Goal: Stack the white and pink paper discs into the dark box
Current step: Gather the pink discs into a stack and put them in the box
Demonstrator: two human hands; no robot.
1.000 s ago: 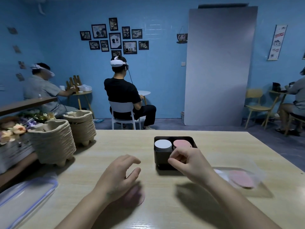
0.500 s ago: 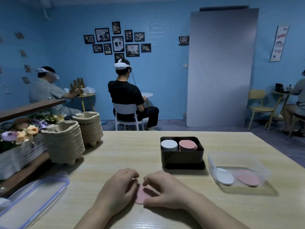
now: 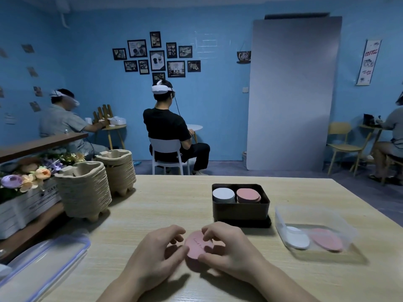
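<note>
The dark box point(image 3: 239, 211) stands mid-table with a white disc stack point(image 3: 223, 194) on its left side and a pink disc stack point(image 3: 248, 194) on its right. Near the front edge, pink discs point(image 3: 196, 247) are held between both hands, the top one tilted up off the table. My left hand point(image 3: 157, 249) pinches the left edge. My right hand point(image 3: 226, 247) grips the right edge with thumb and fingers. A clear plastic tub point(image 3: 283, 216) to the right holds white discs point(image 3: 296, 237) and pink discs point(image 3: 327, 239).
Two stacks of pulp cup trays point(image 3: 85, 192) stand at the table's left, beside a flower box point(image 3: 24, 192). A clear lid point(image 3: 41, 264) lies at the front left. People sit at small tables behind.
My right hand came back from the box to the front of the table and joined the left on the pink discs; the top disc is now lifted at its edge.
</note>
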